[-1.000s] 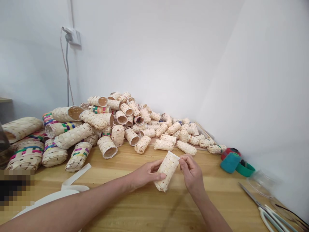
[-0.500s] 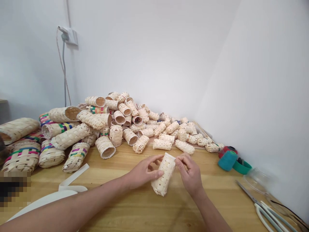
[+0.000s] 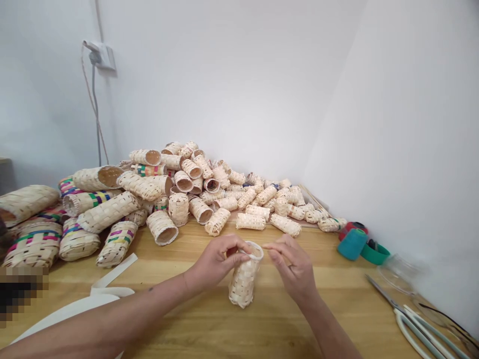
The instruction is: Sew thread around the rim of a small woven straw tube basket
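Bamboo weave presses into my left hand (image 3: pixel 218 262), its fingers curled around the rim (image 3: pixel 256 248) of a woven tube (image 3: pixel 242 281) that stands upright over the tabletop (image 3: pixel 179 319). My right hand (image 3: pixel 294 264) is open, just beside the rim. A loosened grip could let the tube tip and roll toward the heap of woven tubes (image 3: pixel 194 192). My fingers hide part of the rim, and I cannot tell whether the tube rests on the tabletop.
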